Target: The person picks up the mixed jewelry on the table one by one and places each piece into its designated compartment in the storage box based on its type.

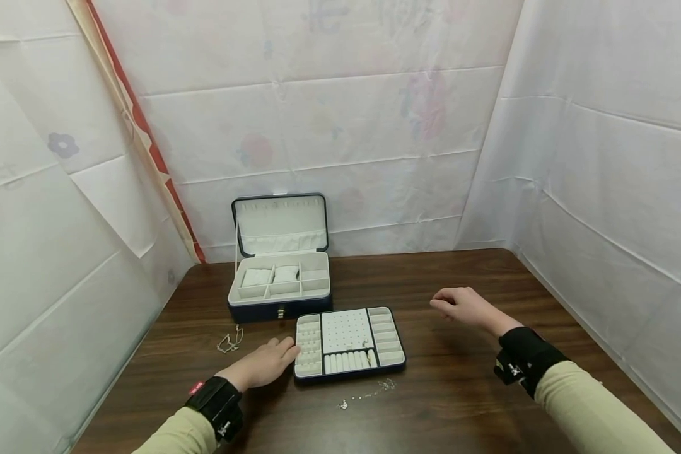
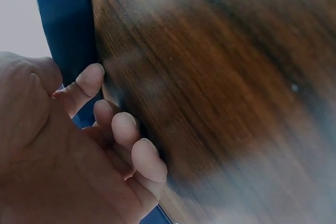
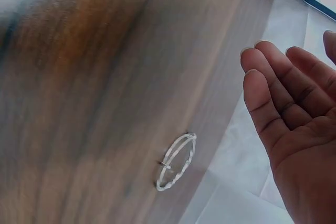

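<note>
White sheeting with faint printed motifs (image 1: 329, 120) encloses a dark brown wood-grained table (image 1: 442, 403). The left hand (image 1: 265, 362) lies low, fingers relaxed and slightly bent, gripping nothing; its fingertips appear to touch the left edge of a shallow navy rectangular tray (image 1: 346, 375) lined in white, a contact that probably serves to steady it. The right hand (image 1: 468, 304) hangs above the table to the right, well apart from the tray, fingers loosely extended and together, holding nothing.

The tray rests near the middle of the table, divided into side compartments, a perforated panel and a row of ring rolls, presumably so that small pieces stay separate. Just beyond it, to the far left, stands a navy rectangular box with white compartments (image 1: 261, 313); its lid leans back, leaving the cells accessible. A fine silver-coloured chain (image 1: 369, 395) trails along the near side of the tray, and a looped silver-coloured chain (image 1: 230, 344) lies left of it. The right wrist view adds a slim silver-coloured bangle (image 3: 176, 163) flat near the table's edge. Wood grain runs across the surface; a red-and-cream strip (image 1: 142, 126) borders the sheeting at left.
</note>
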Demonstrator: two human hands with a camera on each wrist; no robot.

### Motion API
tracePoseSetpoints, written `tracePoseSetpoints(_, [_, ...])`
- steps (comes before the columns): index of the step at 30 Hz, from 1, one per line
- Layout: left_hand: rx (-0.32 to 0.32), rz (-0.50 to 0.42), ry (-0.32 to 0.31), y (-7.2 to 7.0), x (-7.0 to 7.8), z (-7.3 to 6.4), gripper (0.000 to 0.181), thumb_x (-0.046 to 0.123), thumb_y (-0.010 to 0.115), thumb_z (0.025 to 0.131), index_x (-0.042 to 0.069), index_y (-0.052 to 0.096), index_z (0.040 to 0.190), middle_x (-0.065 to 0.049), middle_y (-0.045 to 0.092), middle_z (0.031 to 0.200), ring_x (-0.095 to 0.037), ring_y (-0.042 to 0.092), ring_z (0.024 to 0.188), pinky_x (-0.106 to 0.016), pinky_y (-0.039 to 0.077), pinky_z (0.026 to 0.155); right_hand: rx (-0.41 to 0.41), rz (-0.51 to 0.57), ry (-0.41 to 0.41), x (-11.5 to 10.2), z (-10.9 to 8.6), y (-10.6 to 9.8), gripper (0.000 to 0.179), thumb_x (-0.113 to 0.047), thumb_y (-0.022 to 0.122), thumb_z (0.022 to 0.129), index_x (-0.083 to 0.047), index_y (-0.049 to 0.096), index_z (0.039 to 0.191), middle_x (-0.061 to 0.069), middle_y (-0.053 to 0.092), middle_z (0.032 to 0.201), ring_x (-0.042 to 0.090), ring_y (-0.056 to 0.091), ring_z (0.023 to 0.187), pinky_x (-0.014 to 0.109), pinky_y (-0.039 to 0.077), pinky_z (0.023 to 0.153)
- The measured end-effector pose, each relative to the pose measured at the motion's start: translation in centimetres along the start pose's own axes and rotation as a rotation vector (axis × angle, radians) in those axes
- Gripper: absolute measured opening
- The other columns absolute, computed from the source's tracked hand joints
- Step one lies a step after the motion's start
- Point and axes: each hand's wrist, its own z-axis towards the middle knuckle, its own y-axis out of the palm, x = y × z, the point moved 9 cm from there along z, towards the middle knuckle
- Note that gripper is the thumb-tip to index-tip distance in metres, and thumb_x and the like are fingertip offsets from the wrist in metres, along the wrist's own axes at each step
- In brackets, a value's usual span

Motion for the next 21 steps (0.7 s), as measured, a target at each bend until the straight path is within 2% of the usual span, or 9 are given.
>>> tracePoseSetpoints(6, [-0.014,-0.034,0.057,0.0,-0.7,0.1,0.031,0.046,0.047,0.107,0.017,0.055,0.105,-0.008,0.052,0.103,-0.027,0.052,0.096,-0.05,0.042,0.084,-0.011,0.016,0.005,0.2,-0.2,1.6,0.034,-0.033,0.055,0.107,-0.003,0.069,0.117,0.005,0.068,0.083,0.019,0.066,0.074,0.031,0.052,0.067])
tracePoseSetpoints(10, [-0.006,-0.023,0.141,0.4,-2.0,0.8,0.044,0.058,0.045,0.105,0.015,0.057,0.109,-0.006,0.057,0.103,-0.021,0.054,0.091,-0.043,0.045,0.078,-0.045,0.07,0.002,0.1,-0.3,3.1,0.034,-0.033,0.055,0.107,-0.003,0.069,0.117,0.005,0.068,0.083,0.019,0.065,0.072,0.031,0.052,0.064])
tracePoseSetpoints(13, [0.003,-0.025,0.184,0.4,-2.3,1.0,0.044,0.057,0.047,0.105,0.014,0.057,0.108,-0.002,0.06,0.098,-0.018,0.055,0.084,-0.039,0.045,0.072,-0.065,0.092,-0.005,-0.1,-0.3,4.1,0.035,-0.033,0.055,0.107,-0.003,0.068,0.118,0.004,0.068,0.083,0.019,0.064,0.07,0.031,0.052,0.062])
tracePoseSetpoints(17, [0.026,-0.06,0.163,-0.7,-1.0,0.0,0.028,0.041,0.057,0.104,0.013,0.059,0.106,0.001,0.063,0.091,-0.017,0.056,0.078,-0.038,0.046,0.069,-0.07,0.094,-0.006,-0.5,-0.1,5.0,0.033,-0.034,0.056,0.106,-0.005,0.069,0.116,0.003,0.067,0.081,0.018,0.064,0.068,0.031,0.052,0.061])
tracePoseSetpoints(18, [0.033,-0.07,0.14,-1.1,-0.6,-0.4,0.024,0.037,0.06,0.103,0.014,0.059,0.105,0.001,0.062,0.088,-0.017,0.055,0.077,-0.038,0.046,0.068,-0.069,0.093,-0.007,-0.6,0.0,5.2,0.032,-0.034,0.056,0.106,-0.006,0.07,0.115,0.002,0.067,0.08,0.018,0.064,0.067,0.032,0.052,0.061])
tracePoseSetpoints(21, [0.056,-0.052,0.113,-1.8,-0.2,-0.9,0.014,0.029,0.061,0.103,0.015,0.059,0.105,0.002,0.06,0.083,-0.015,0.053,0.072,-0.035,0.044,0.065,-0.073,0.101,-0.011,-1.1,0.3,5.8,0.031,-0.033,0.056,0.106,-0.007,0.07,0.114,0.001,0.068,0.08,0.017,0.063,0.067,0.031,0.052,0.061])
